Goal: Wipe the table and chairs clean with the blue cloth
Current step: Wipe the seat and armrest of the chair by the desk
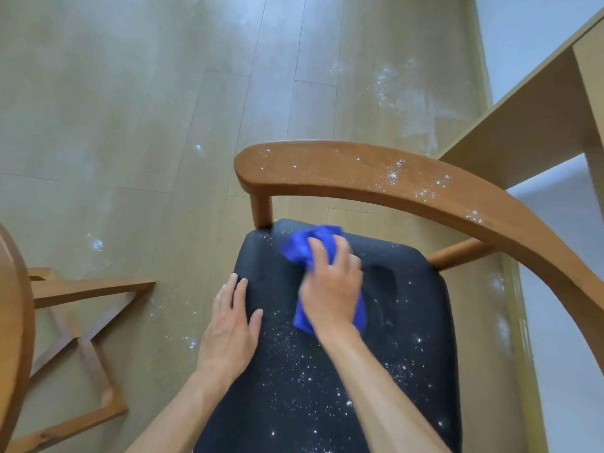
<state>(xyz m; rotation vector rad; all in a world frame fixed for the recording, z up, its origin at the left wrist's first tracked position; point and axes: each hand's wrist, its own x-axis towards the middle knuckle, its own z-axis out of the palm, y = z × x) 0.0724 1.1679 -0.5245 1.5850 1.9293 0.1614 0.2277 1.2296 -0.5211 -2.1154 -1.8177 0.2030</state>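
Note:
A wooden chair with a dark padded seat [408, 322] fills the lower middle of the head view. White crumbs speckle the seat and its curved wooden backrest [376, 171]. My right hand [331, 282] grips the crumpled blue cloth [304, 246] and presses it on the far part of the seat. Blue cloth also shows under that wrist. My left hand [228, 331] rests flat with straight fingers on the seat's left edge.
A round wooden table edge [13, 322] and its crossed base [85, 322] stand at the left. A light wooden desk [539, 103] rises at the right, next to a pale wall. White specks lie scattered on the wood-plank floor [130, 109].

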